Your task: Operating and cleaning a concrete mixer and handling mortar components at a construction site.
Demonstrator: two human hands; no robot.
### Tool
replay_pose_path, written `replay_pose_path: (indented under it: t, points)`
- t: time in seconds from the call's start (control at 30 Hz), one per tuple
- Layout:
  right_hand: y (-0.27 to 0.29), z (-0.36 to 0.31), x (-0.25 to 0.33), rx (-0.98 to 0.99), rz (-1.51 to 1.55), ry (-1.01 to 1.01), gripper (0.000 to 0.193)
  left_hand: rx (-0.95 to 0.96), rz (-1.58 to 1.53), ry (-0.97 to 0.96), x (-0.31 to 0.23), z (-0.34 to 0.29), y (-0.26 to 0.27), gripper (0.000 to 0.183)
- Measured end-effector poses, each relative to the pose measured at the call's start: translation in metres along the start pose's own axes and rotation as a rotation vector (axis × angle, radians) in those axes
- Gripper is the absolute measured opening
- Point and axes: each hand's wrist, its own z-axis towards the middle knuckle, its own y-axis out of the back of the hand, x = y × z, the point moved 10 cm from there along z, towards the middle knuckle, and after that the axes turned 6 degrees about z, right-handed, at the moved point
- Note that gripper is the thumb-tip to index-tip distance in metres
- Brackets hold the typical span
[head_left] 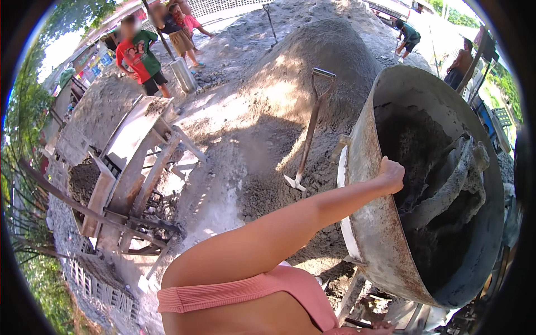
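My left arm stretches across to the right, and my left hand (pixel 392 174) is closed over the near rim of a concrete mixer drum (pixel 385 229). The drum is large, grey and rust-streaked, tilted with its mouth facing right. Inside it, cement-coated mixing blades (pixel 449 184) curve over dark grey residue or mix. At the lower edge, part of my right hand (pixel 375 329) shows beneath the drum; its fingers are too cut off and blurred to read. A shovel (pixel 310 137) with a D-shaped handle stands in the sand just left of the drum.
Behind the drum rises a big grey sand heap (pixel 335 50), with another shovel (pixel 270 25) beyond it. A wooden chute-like frame (pixel 131 145) stands left. Near it are a person in a red and green shirt (pixel 137 53) and other people. A worker (pixel 409 39) bends at far right.
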Motion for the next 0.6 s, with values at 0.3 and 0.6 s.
replay_pose_path:
  t: [0.3,0.6]
  points:
    - [0.022,0.09,0.06,-0.082,0.656,0.58,0.023,-0.376,-0.236,0.035,0.006,-0.004,0.025,0.016]
    - [-0.026,0.021,-0.126,0.238,0.605,-0.736,0.042,-0.406,-0.222,0.022,0.008,-0.009,0.028,0.016]
